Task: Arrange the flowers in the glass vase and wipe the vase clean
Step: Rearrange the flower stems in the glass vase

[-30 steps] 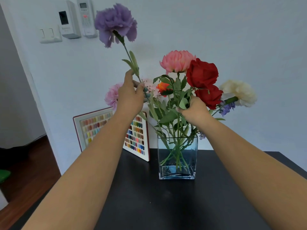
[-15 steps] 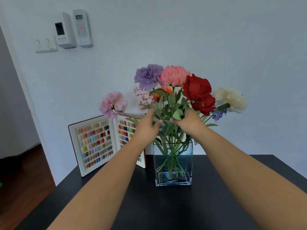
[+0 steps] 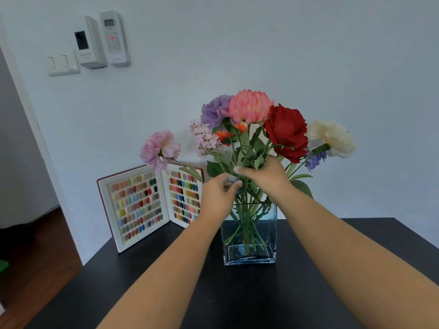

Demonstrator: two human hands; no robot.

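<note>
A square glass vase with a little water stands on the black table. It holds a bunch of flowers: a purple carnation, a coral bloom, a red rose, a cream bloom and a pink carnation leaning out to the left. My left hand pinches the purple carnation's stem just above the vase rim. Beside it, my right hand grips the bundle of stems and leaves. Both hands hide the stems' middle.
An open colour-swatch book leans against the white wall behind the vase's left. A light switch and two wall units hang high on the left. The table's left edge drops to a wooden floor.
My left hand brought the purple carnation down from high on the left into the bunch; its stem now sits in the vase. My right hand stayed on the stems.
</note>
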